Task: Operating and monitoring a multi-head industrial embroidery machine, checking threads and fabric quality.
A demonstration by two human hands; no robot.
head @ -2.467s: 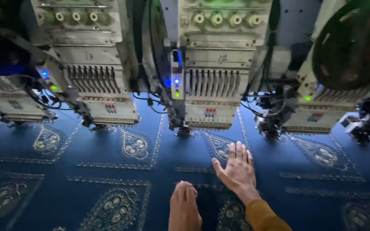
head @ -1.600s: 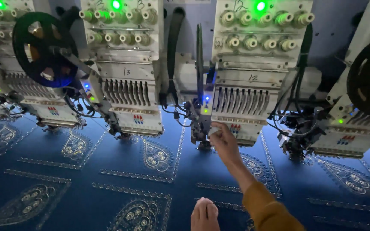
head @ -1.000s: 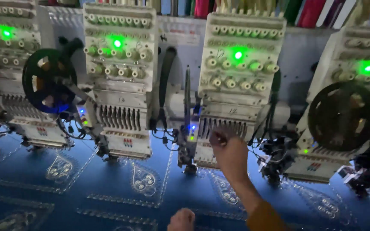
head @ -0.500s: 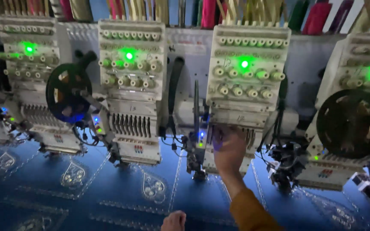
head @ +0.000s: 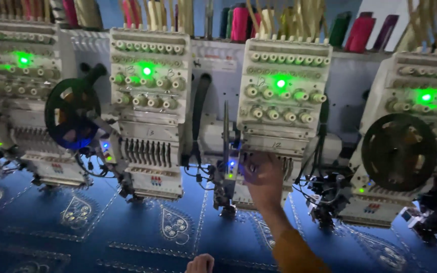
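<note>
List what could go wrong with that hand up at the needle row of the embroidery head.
1. The right hand is raised to the needle row of an embroidery head whose green lamp is lit; if the head is running, the fingers could be pricked or pinched.
2. The orange sleeve hangs close to the cables and moving parts, and may snag.
3. The left hand rests near the blue fabric; leaning on it might shift the stitching.

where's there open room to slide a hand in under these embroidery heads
Open blue fabric lies in front of the heads, left of the left hand. It is crowded around the right hand at the needle bars and at the cables beside it.
</note>
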